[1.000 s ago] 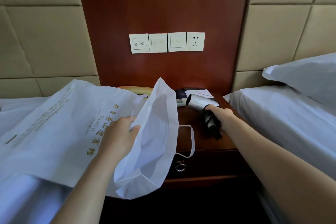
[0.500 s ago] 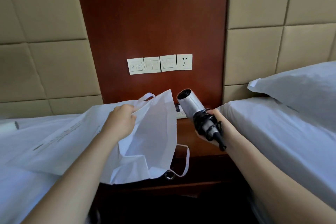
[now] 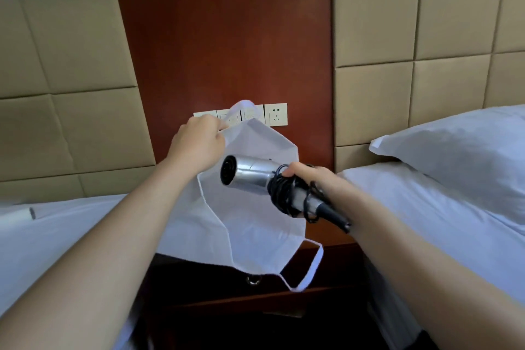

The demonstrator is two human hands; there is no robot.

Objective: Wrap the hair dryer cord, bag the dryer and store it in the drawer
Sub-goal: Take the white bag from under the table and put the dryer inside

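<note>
Hair dryer (image 3: 250,176) was held in the air in front of the white bag (image 3: 264,224). Its silver barrel lay nearly level, with the dark round nozzle end turned toward the bag's left edge and the black tail slanting down past its right edge. Its black cord (image 3: 281,193) was wound in loose coils around the handle, so the wrapping looked done. The right hand (image 3: 312,179) had its grip closed around that coiled handle, fingers curled over the top, carrying the dryer alone. The left hand (image 3: 199,145) was at the bag's upper rim, its grip pinching the fabric there so the bag hung free, one loop handle (image 3: 312,267) dangling from its lower edge. The coming move turned on one thing: the dryer's long axis ran across the bag's face rather than down into it. I could not tell whether the nozzle had crossed the rim or merely sat before it. The right hand would probably have to tip the nozzle into the opening while the left held the rim apart. Below the bag the dark drawer (image 3: 216,281) appeared closed, its ring pull (image 3: 253,280) just under the bag's bottom edge, so storing had not begun. A strip of wooden tabletop (image 3: 326,231) showed at the bag's right, a wall socket (image 3: 275,114) was behind its top, and a pillow (image 3: 454,150) lay well to its right.
</note>
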